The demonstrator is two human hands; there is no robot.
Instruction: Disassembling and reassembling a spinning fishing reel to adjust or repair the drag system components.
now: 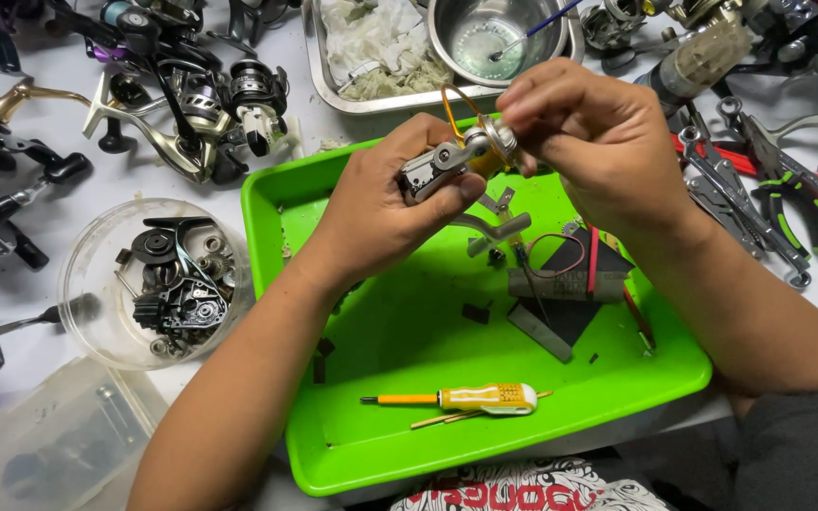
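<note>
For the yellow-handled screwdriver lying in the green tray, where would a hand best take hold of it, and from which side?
Grip the screwdriver by its thick yellow-and-white handle at the right end, probably coming straight down from above. It lies flat on the green tray, thin shaft pointing left, with bare floor around it; only thin sticks lie beside the handle.

Two bare hands are being shown from above, the left hand [381, 203] and the right hand [589, 142], each with its forearm running back toward the lower edge. No gloves, rings, watches or bands are being worn on either hand or wrist. The left forearm [229, 397] is being left uncovered along all of its visible length. A dark grey sleeve [797, 454] is being worn on the right arm, ending below the elbow. The fingernails are being kept short and plain. A patterned white, red and black garment [523, 484] is being glimpsed at the bottom edge.
</note>
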